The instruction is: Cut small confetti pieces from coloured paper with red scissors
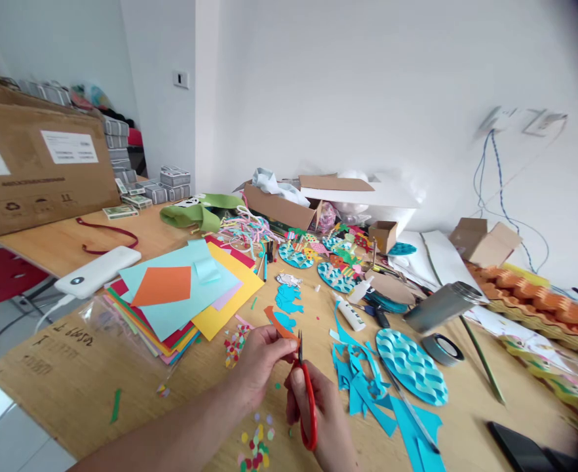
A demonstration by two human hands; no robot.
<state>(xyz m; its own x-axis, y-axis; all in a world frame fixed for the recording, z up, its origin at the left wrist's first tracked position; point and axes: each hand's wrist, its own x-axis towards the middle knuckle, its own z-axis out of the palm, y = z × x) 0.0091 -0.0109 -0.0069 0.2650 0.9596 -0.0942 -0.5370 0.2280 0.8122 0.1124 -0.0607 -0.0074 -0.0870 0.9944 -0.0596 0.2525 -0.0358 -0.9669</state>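
Scissors (312, 410), red-handled, grasped in right hand (324, 401); at their tips, orange paper strip (275, 320) pinched in left hand (255, 362) (far end jutting forward). Blue paper scraps (360, 387) just right of right hand; coloured-paper stack (164, 328) beyond left hand, leftward.

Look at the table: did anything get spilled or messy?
Yes, a bit. Little coloured paper dots lie scattered beside the left hand, loose on the table, so they look spilled. Blue paper scraps lie jumbled to the right of the red scissors, which looks messy.
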